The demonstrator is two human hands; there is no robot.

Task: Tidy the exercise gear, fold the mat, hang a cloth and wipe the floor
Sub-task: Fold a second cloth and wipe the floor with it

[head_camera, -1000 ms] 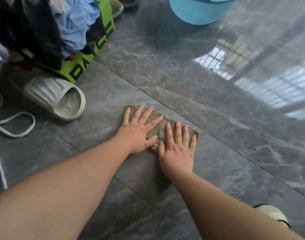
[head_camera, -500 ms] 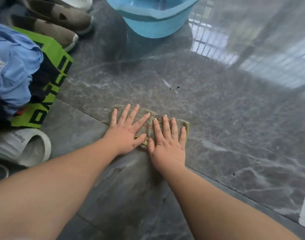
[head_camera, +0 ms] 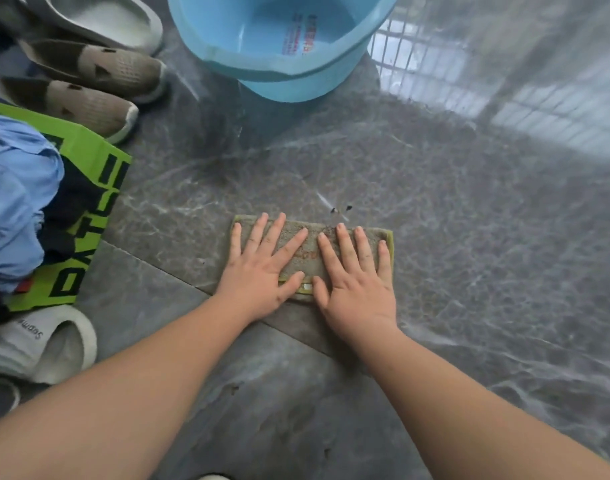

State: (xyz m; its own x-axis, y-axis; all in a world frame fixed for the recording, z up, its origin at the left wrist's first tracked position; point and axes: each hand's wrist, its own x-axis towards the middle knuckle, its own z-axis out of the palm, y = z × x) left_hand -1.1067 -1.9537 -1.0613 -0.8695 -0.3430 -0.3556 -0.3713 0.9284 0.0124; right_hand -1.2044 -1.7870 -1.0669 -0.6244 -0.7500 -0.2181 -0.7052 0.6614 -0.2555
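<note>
A folded grey-brown cloth with a green edge [head_camera: 310,252] lies flat on the glossy dark grey marble floor [head_camera: 469,244]. My left hand [head_camera: 262,268] presses palm-down on the cloth's left half, fingers spread. Beside it, my right hand [head_camera: 355,278] presses palm-down on the right half, fingers also spread. Neither hand grips the cloth; both lie flat on top. A few dark specks [head_camera: 341,209] sit on the floor just beyond the cloth.
A light blue plastic basin [head_camera: 279,74] stands straight ahead. Brown mesh shoes [head_camera: 85,88] and a grey slide line the far left. A green bag [head_camera: 88,209] stuffed with blue clothes [head_camera: 16,202] and a white slide [head_camera: 36,344] sit at left.
Both hands have pushed the cloth forward across a tile joint toward the blue basin. The view has followed, so the basin and shoes now show more fully.
</note>
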